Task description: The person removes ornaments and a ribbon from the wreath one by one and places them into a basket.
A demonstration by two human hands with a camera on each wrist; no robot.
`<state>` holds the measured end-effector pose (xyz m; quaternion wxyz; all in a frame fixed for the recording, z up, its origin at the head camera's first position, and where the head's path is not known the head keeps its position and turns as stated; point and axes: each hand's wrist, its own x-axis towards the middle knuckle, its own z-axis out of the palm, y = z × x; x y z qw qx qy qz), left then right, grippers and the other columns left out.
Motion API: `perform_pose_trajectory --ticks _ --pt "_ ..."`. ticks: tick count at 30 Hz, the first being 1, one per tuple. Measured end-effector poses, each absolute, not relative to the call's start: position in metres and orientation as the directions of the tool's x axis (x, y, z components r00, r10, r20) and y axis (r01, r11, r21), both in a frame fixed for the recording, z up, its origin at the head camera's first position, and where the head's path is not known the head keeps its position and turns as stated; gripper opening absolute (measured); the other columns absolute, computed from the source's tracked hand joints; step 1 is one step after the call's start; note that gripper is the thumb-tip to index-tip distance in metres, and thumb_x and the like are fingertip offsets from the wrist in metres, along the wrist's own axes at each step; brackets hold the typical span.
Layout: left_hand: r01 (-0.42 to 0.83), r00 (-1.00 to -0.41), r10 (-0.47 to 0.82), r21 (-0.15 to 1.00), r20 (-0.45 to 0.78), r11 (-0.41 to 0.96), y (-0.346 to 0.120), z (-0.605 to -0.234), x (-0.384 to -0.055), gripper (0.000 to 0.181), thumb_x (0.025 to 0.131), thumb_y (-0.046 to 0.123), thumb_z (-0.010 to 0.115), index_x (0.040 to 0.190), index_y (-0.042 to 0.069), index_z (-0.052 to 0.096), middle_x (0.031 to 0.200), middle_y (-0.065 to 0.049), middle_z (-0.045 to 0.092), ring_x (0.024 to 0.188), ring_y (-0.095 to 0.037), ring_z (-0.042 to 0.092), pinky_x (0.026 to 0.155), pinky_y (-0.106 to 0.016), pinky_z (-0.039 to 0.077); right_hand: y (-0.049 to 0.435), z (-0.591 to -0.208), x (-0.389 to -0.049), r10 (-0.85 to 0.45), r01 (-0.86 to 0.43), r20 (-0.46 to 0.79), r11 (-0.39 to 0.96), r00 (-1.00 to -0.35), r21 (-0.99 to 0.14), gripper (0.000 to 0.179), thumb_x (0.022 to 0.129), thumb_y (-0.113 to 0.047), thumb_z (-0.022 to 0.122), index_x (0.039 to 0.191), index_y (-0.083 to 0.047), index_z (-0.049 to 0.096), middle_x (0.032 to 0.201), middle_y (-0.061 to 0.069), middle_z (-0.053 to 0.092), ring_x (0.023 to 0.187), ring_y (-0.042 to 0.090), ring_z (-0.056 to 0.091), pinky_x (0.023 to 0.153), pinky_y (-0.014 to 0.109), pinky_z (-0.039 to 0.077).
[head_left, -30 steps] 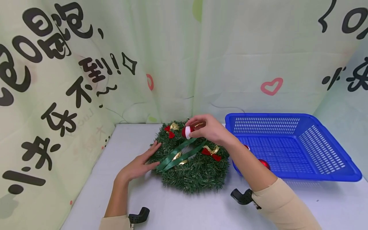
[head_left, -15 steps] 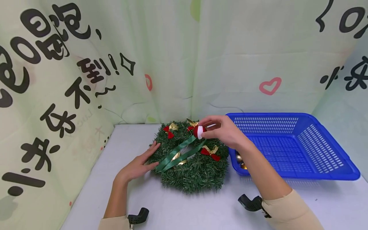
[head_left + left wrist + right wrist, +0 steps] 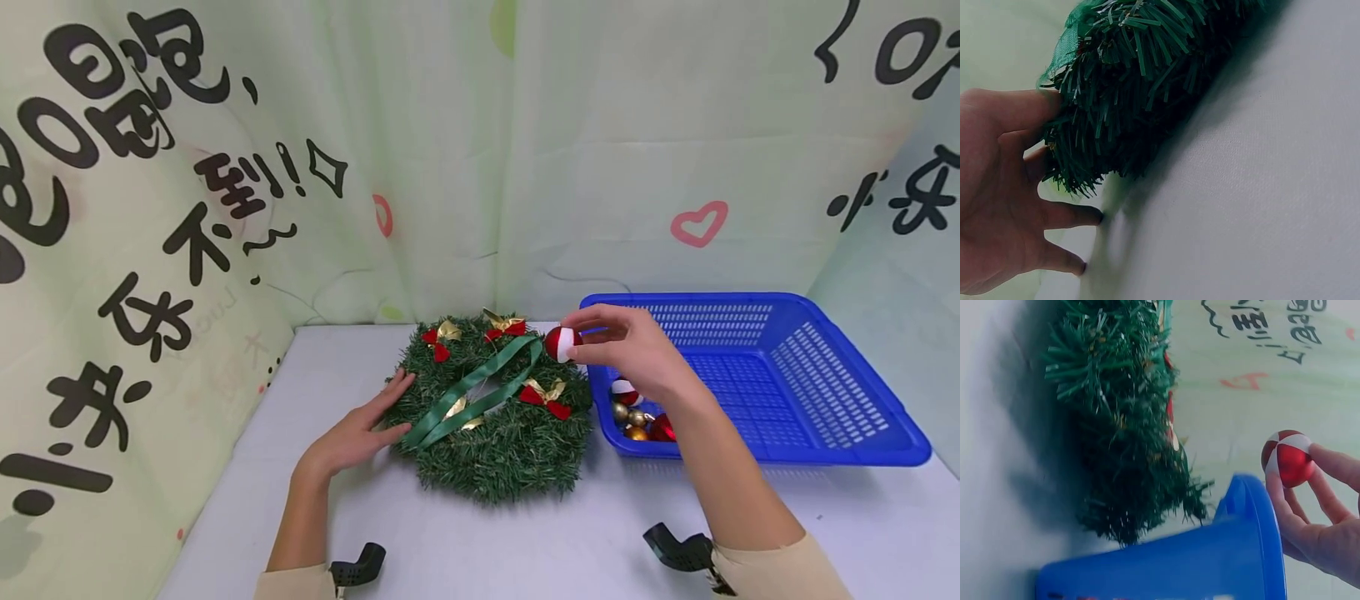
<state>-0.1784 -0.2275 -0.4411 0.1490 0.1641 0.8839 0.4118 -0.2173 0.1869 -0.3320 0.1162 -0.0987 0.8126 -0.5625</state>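
A green tinsel wreath [image 3: 502, 467] lies on the table, dressed with red and gold bows [image 3: 546, 398] and a looped green ribbon [image 3: 450, 414]. My left hand [image 3: 360, 429] rests at the wreath's left edge. Its fingers are spread, and in the left wrist view the thumb and some fingertips meet the tinsel while two other fingertips reach past it. Between thumb and fingertips, my right hand [image 3: 630, 346] pinches a red and white Christmas bauble [image 3: 1288, 459]. In the head view the bauble overlaps the wreath's back right edge, beside the basket's left rim.
To the right of the wreath stands a blue plastic basket [image 3: 825, 454]. Several baubles lie in its near left corner, among them a red one [image 3: 663, 428] and a gold one [image 3: 636, 433]. A printed curtain [image 3: 600, 167] hangs behind the table.
My right hand has carried the bauble rightward from over the wreath's back to the basket's left rim. A bow at the back and the baubles in the basket show now. My left hand has stayed.
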Motion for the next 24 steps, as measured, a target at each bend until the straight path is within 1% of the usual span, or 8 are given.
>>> perform_pose_trajectory --ticks 4,7,10,14,16,20,22,24 --pt "0.162 -0.902 0.411 0.782 -0.130 0.602 -0.228 -0.441 -0.178 0.077 0.106 0.032 0.061 0.169 0.028 0.017 0.177 0.002 0.002 0.161 -0.038 0.009 0.124 -0.067 0.021 0.201 -0.331 -0.211 -0.257 -0.022 -0.081 0.373 -0.963 -0.927 0.045 0.092 -0.031 0.082 0.133 -0.016 0.069 0.135 0.009 0.067 0.116 0.020 0.069 0.094 0.036 0.058" --pt "0.163 -0.902 0.413 0.785 -0.128 0.598 -0.228 -0.441 -0.178 0.077 0.106 0.031 0.061 0.169 0.028 0.017 0.177 0.001 0.002 0.161 -0.038 0.008 0.124 -0.067 0.021 0.210 -0.334 -0.208 -0.239 -0.017 -0.080 0.380 -0.968 -0.925 0.048 0.093 -0.031 0.081 0.136 -0.015 0.067 0.138 0.012 0.065 0.116 0.017 0.068 0.092 0.033 0.058" --pt "0.165 -0.902 0.413 0.785 -0.124 0.597 -0.228 -0.441 -0.178 0.077 0.106 0.031 0.062 0.169 0.028 0.017 0.177 0.001 0.003 0.161 -0.037 0.008 0.124 -0.068 0.020 0.220 -0.337 -0.206 -0.220 -0.012 -0.079 0.385 -0.972 -0.923 0.050 0.094 -0.030 0.080 0.138 -0.014 0.065 0.137 0.011 0.065 0.114 0.013 0.068 0.092 0.032 0.058" --pt "0.166 -0.902 0.413 0.786 -0.123 0.595 -0.228 -0.442 -0.178 0.076 0.106 0.030 0.061 0.169 0.029 0.018 0.177 0.002 0.003 0.161 -0.037 0.008 0.124 -0.069 0.019 0.232 -0.343 -0.205 -0.184 0.008 -0.090 0.405 -0.979 -0.914 0.052 0.094 -0.031 0.080 0.140 -0.013 0.064 0.133 0.008 0.067 0.111 0.009 0.067 0.092 0.031 0.057" --pt "0.165 -0.903 0.412 0.785 -0.124 0.597 -0.228 -0.442 -0.178 0.076 0.106 0.030 0.061 0.169 0.029 0.018 0.177 0.002 0.003 0.161 -0.037 0.008 0.124 -0.069 0.019 0.237 -0.346 -0.204 -0.165 0.016 -0.094 0.421 -0.982 -0.907 0.053 0.094 -0.032 0.080 0.141 -0.014 0.063 0.134 0.008 0.066 0.111 0.007 0.067 0.095 0.033 0.056" --pt "0.164 -0.905 0.406 0.779 -0.125 0.606 -0.228 -0.441 -0.178 0.077 0.106 0.031 0.062 0.169 0.029 0.018 0.177 0.002 0.003 0.161 -0.037 0.008 0.124 -0.069 0.018 0.247 -0.352 -0.203 -0.131 0.033 -0.101 0.445 -0.986 -0.895 0.054 0.095 -0.033 0.078 0.143 -0.014 0.061 0.140 0.010 0.061 0.109 0.004 0.066 0.103 0.044 0.053" --pt "0.163 -0.905 0.406 0.779 -0.126 0.605 -0.228 -0.441 -0.178 0.077 0.106 0.032 0.062 0.169 0.028 0.018 0.177 0.002 0.003 0.162 -0.036 0.008 0.125 -0.068 0.018 0.251 -0.356 -0.202 -0.115 0.044 -0.106 0.449 -0.988 -0.893 0.054 0.096 -0.033 0.077 0.143 -0.013 0.060 0.143 0.011 0.058 0.107 0.002 0.066 0.105 0.046 0.052" --pt "0.164 -0.905 0.407 0.781 -0.124 0.602 -0.228 -0.441 -0.178 0.077 0.106 0.032 0.062 0.169 0.028 0.018 0.177 0.002 0.003 0.162 -0.036 0.007 0.125 -0.068 0.017 0.256 -0.360 -0.201 -0.105 0.054 -0.113 0.449 -0.988 -0.892 0.054 0.097 -0.032 0.076 0.144 -0.012 0.059 0.144 0.012 0.058 0.104 0.001 0.067 0.101 0.040 0.055"
